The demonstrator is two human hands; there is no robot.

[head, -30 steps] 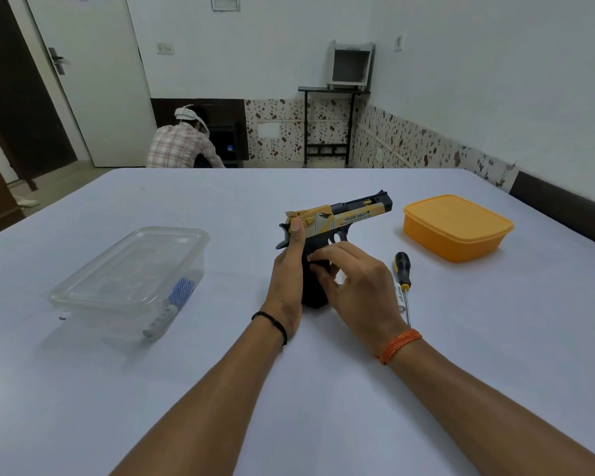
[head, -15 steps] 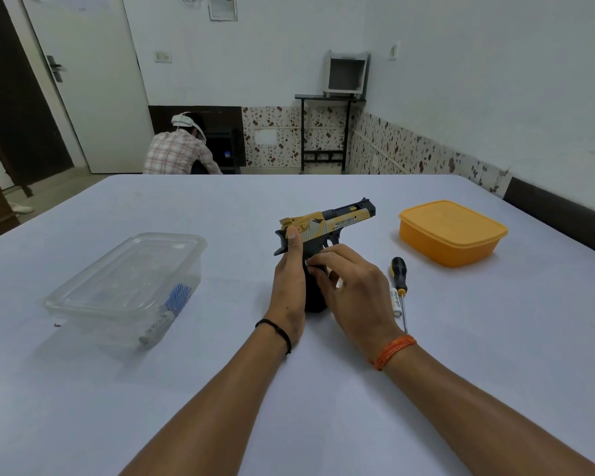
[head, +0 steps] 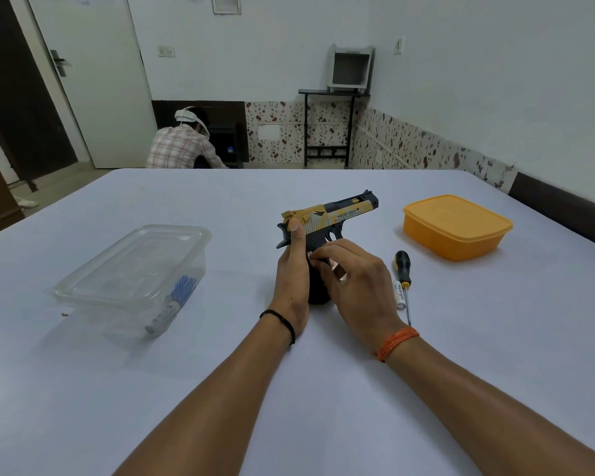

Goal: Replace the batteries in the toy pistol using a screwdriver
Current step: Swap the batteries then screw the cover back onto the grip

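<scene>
The toy pistol (head: 337, 214), gold slide on a black frame, stands with its grip bottom on the white table, barrel pointing right and away. My left hand (head: 291, 269) wraps the back of the grip, thumb up along the slide's rear. The fingertips of my right hand (head: 354, 280) press on the side of the grip, pinching something small and pale that I cannot make out. A screwdriver (head: 403, 276) with a black and yellow handle lies on the table just right of my right hand. A white battery (head: 399, 295) rests against the screwdriver's shaft.
A clear lidded plastic box (head: 131, 280) at the left holds batteries and a blue item. An orange lidded box (head: 455, 226) sits at the right. A tiny dark speck (head: 63, 315) lies by the clear box. A person (head: 182, 142) crouches beyond the table's far edge.
The pistol and both hands keep their hold. The barrel has tipped slightly lower and the view has shifted a little. My right fingers have crept slightly along the grip.
</scene>
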